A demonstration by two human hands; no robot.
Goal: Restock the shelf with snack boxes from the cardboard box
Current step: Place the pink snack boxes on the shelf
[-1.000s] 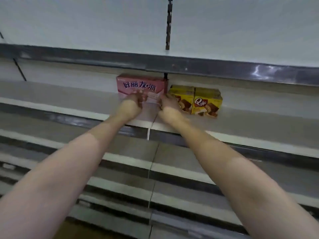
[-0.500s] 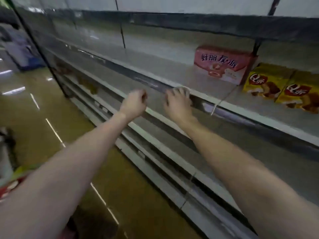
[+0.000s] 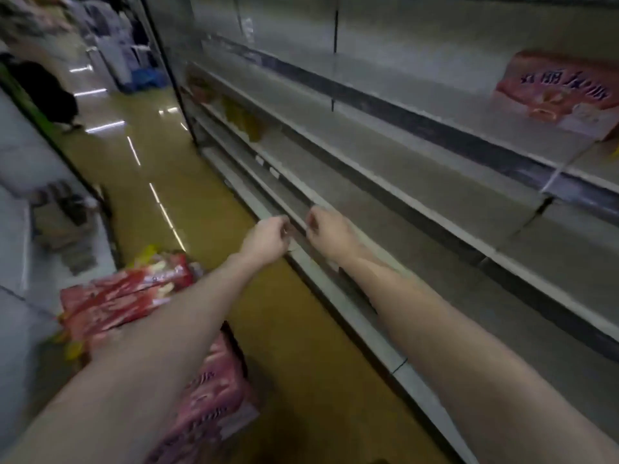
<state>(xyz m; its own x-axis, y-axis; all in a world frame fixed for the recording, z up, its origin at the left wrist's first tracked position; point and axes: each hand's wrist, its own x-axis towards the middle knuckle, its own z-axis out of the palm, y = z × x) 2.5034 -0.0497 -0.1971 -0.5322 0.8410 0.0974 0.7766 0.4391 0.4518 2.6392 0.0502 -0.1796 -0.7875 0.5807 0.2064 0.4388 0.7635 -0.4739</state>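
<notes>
A pink snack box stands on the grey shelf at the upper right, apart from both hands. My left hand and my right hand hang side by side in front of the lower shelf edges, fingers loosely curled and holding nothing. Below my left forearm lie red snack packs and several pink snack boxes; the container they sit in is mostly hidden by my arm.
Long grey shelf boards run along the right, with a few yellow items far down one level. The yellow floor aisle stretches ahead. Another shelving unit stands at the left.
Both hands let go of the pink box on the shelf and drew back and down. My view swung left, bringing the aisle and the stock at the lower left into sight.
</notes>
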